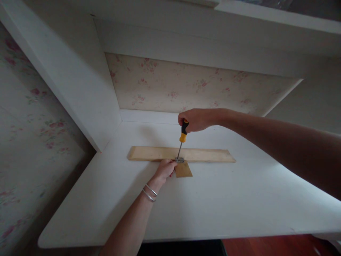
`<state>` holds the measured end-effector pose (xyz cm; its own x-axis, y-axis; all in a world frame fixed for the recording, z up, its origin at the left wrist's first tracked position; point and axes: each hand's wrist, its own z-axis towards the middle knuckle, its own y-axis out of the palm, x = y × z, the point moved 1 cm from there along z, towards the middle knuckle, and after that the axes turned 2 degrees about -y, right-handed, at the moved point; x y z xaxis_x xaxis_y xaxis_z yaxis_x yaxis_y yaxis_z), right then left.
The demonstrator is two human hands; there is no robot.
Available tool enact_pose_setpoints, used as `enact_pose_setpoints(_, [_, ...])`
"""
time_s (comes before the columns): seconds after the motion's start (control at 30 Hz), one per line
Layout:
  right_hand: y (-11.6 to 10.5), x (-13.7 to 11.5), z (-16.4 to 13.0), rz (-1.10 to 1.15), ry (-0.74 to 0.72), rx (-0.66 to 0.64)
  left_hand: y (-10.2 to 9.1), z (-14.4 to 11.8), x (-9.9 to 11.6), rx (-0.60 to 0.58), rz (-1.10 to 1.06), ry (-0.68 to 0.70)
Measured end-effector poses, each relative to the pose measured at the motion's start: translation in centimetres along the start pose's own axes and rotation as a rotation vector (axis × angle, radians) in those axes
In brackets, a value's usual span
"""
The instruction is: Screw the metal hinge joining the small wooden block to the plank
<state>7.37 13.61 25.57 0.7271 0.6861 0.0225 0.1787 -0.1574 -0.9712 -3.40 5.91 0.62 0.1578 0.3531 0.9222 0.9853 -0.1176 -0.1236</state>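
My right hand [194,120] is wrapped round the black and yellow handle of a screwdriver [183,137], held nearly upright. The shaft slants down to a small metal hinge [179,160]. That hinge lies at the front edge of a long pale wooden board [207,155], where a short piece of wood [183,170] meets it. Close to the hinge's left side, my left hand [165,169] is closed with its fingertips at the joint. Something red shows beneath those fingers, too little of it to name. Two silver bangles circle the left wrist.
The work lies on a white desk top [213,206] with a rounded front left corner. A white upright panel [66,71] stands at the left, and a white shelf [186,39] crosses above. Floral wallpaper [173,85] covers the wall behind. Reddish floor [261,246] shows below the front edge.
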Motion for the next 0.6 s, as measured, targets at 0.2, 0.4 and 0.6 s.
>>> enact_pose_setpoints(0.2, [0.31, 0.59, 0.33, 0.025, 0.115, -0.06, 0.08, 0.05, 0.02, -0.014, -0.007, 0.001])
enact_pose_setpoints(0.4, [0.02, 0.45, 0.19, 0.031, -0.013, -0.025, 0.03, -0.15, 0.26, -0.001, 0.0, -0.018])
enact_pose_setpoints(0.6, [0.12, 0.11, -0.51, 0.11, 0.124, -0.13, 0.05, -0.02, 0.13, -0.012, -0.01, -0.007])
